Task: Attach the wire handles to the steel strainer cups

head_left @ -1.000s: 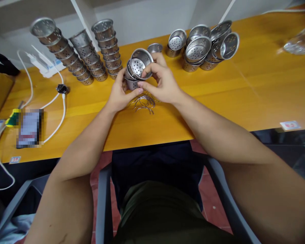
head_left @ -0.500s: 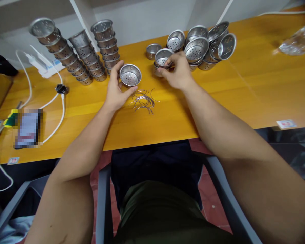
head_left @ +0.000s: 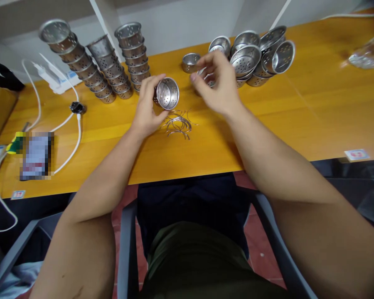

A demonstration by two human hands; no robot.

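Observation:
My left hand [head_left: 149, 104] is closed around a small perforated metal cup [head_left: 168, 93], tipped so that its mouth faces right and toward me. Just below it a loose pile of short curved metal wires [head_left: 178, 123] lies on the table. My right hand [head_left: 218, 83] is raised with bent fingers, the thumb and fingertips apart. It is in front of another perforated metal cup [head_left: 210, 79], which it mostly hides; whether they touch is unclear. A single low cup [head_left: 190, 63] stands just behind my right fingertips.
Tall leaning stacks of perforated cups [head_left: 77, 62] stand at the back left. More cups [head_left: 246, 60] are heaped at the back right. A phone [head_left: 35, 155], white cables [head_left: 76, 145] and a power strip [head_left: 57, 81] lie left. A clear plastic bag [head_left: 367, 56] is far right.
My left hand has tilted its cup sideways and shifted slightly right. My right hand's fingers have lifted off the rim of the cup they were touching and opened apart.

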